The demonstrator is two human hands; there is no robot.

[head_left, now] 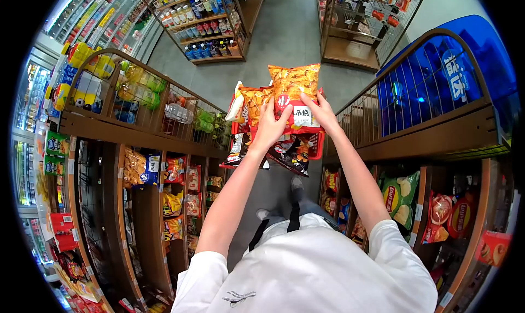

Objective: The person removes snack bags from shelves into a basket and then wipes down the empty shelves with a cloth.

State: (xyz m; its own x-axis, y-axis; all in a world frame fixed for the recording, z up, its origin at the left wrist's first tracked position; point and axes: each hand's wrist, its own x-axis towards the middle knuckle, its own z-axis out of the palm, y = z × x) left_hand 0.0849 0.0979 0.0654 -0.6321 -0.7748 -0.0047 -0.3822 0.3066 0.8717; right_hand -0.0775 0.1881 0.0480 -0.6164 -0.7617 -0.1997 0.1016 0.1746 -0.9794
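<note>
Both hands of the person grip one orange-and-red snack bag [295,80], which stands in front of the body above a red shopping basket [316,144] in a store aisle. The left hand [269,126] is closed on the bag's left edge, and the right hand [322,114] is closed on its right edge; both thumbs lie on the front, beside a white label with dark characters. Whether the bag's lower end touches the contents beneath cannot be told. Just left of it sits a second orange bag [255,101], partly behind the left hand, with a white-and-red bag [235,105] beyond. Below the hands, dark-printed snack bags [292,153] fill the near part of the basket. Flanking the aisle are a left shelving unit [117,173], bottles along its wire-railed top, and a right shelving unit [432,143], topped by blue packages [451,75]. A green chip bag [402,198] and red chip bags [439,217] occupy the right-hand shelves. Farther off, a drinks rack [202,28] stands on the grey floor [284,34].
</note>
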